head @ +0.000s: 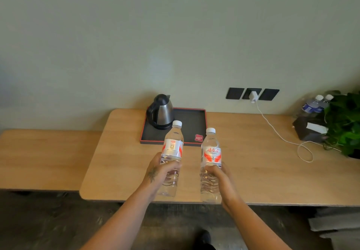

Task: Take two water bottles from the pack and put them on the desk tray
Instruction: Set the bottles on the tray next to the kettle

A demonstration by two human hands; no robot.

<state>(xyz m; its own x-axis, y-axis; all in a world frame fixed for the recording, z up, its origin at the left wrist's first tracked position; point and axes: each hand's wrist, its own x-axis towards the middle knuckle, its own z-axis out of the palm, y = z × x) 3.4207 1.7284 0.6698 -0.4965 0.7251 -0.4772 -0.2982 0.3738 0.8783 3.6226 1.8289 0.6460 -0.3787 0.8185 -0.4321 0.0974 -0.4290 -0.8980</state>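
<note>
The tray (196,113) lay against the wall with its right and middle floor bare — only the kettle (160,112) filled the back-left corner, and a small red card (198,138) sat by the front-right rim. Between the desk's (120,152) near edge and the tray the wood stood open. To the right, well apart, a white cable (280,136) looped across the top, with a dark box (309,130) and a plant (344,121) beyond — that side was crowded.
</note>
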